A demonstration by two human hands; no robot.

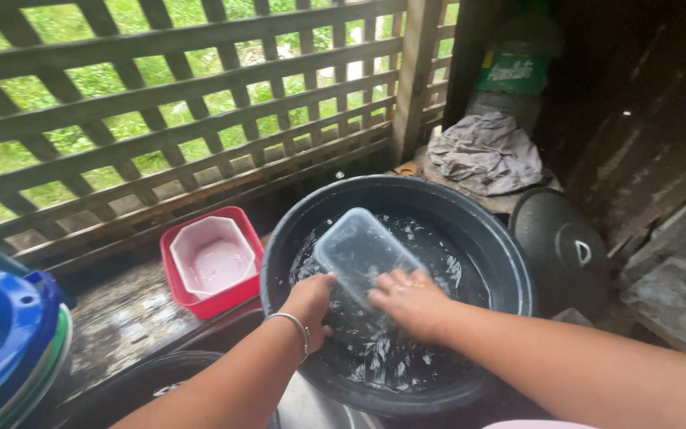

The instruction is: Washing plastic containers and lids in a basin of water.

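Head view | left hand (310,302) and right hand (410,300) both grip clear rectangular plastic container (357,250) over water in large black round basin (510,254) | step: rinsing | next: firm hold, tilt to drain

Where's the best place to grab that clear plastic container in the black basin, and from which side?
Probably by the near short end of the clear container, coming from the person's side, one hand at each corner. It tilts up out of the water in the black basin with that end lowest, where the left hand and right hand hold it.
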